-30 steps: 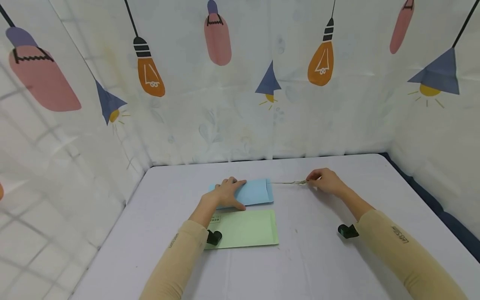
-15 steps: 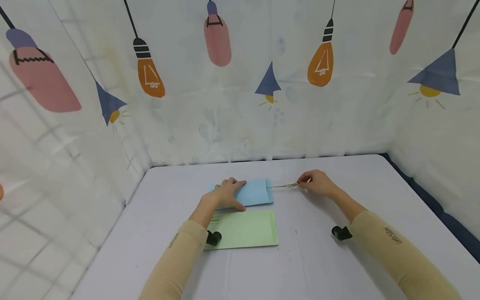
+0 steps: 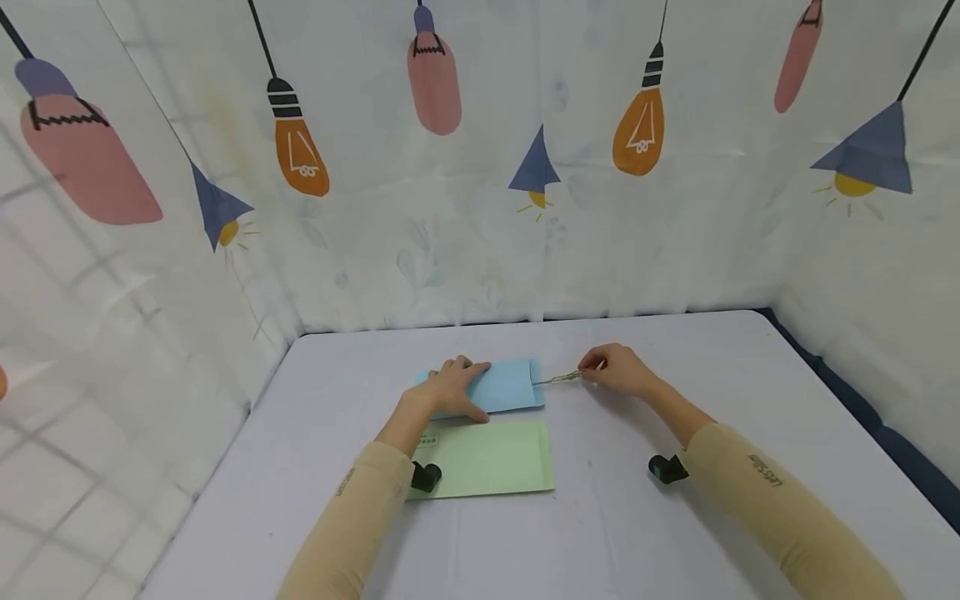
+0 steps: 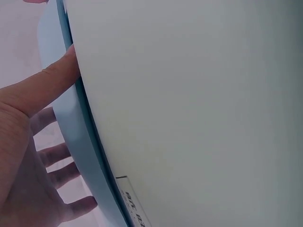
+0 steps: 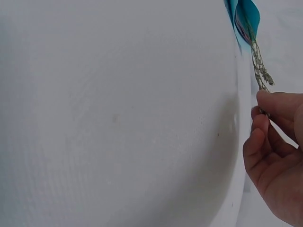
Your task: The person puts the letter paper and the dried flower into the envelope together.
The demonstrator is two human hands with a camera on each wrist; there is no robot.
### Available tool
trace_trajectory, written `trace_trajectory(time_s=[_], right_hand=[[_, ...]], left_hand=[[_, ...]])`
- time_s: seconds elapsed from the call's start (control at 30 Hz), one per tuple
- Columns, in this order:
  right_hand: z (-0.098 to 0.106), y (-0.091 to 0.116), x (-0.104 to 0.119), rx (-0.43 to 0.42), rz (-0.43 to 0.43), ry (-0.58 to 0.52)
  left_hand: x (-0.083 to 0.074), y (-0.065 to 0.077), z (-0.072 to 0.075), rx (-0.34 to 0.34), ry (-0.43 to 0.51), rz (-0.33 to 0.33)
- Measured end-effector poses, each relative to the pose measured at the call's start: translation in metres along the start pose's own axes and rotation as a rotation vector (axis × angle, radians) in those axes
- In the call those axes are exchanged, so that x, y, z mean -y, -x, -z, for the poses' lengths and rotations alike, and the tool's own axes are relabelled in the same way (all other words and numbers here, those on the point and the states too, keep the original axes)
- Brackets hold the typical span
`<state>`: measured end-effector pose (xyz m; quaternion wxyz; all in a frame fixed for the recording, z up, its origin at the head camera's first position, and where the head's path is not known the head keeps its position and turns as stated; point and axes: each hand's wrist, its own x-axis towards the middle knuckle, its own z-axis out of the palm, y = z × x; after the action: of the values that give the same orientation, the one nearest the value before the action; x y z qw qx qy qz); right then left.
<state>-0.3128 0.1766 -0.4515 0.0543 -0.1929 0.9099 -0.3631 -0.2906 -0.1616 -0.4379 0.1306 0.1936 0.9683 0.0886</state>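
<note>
A light blue envelope (image 3: 516, 385) lies on the white table. My left hand (image 3: 452, 390) rests spread across its left part, with the thumb at the near edge and the other fingers toward the far edge. From the right, my right hand (image 3: 618, 369) pinches a thin dried plant sprig (image 5: 258, 61) between thumb and fingertips. The sprig's stem end reaches into the gaping mouth of the blue envelope (image 5: 255, 21) in the right wrist view; its bushy end sits at the fingertips. Just nearer lies a pale green envelope (image 3: 495, 458), which fills much of the left wrist view.
The white table (image 3: 600, 533) has small specks right of the green envelope. Behind it and at the left hang light cloth walls (image 3: 465, 233) printed with lamps and bulbs. A dark wrist camera (image 3: 667, 469) shows at the right sleeve, another (image 3: 426, 477) over the green envelope.
My right hand has moved left and slightly nearer, and the sprig has gone further into the blue envelope's mouth. My left hand and both envelopes have stayed in place.
</note>
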Motion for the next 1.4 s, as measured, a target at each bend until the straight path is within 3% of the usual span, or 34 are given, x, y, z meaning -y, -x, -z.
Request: trace_trajectory(time_s=[0.6, 1.17, 1.4], right_hand=[[-0.006, 0.003, 0.008, 0.051, 0.010, -0.089], [-0.016, -0.001, 0.016, 0.023, -0.017, -0.086], [-0.020, -0.006, 0.023, 0.026, -0.026, -0.093]], left_hand=[[-0.001, -0.001, 0.004, -0.007, 0.003, 0.002], [0.000, -0.001, 0.002, 0.008, 0.014, -0.007], [0.002, -0.002, 0.001, 0.017, -0.022, 0.015]])
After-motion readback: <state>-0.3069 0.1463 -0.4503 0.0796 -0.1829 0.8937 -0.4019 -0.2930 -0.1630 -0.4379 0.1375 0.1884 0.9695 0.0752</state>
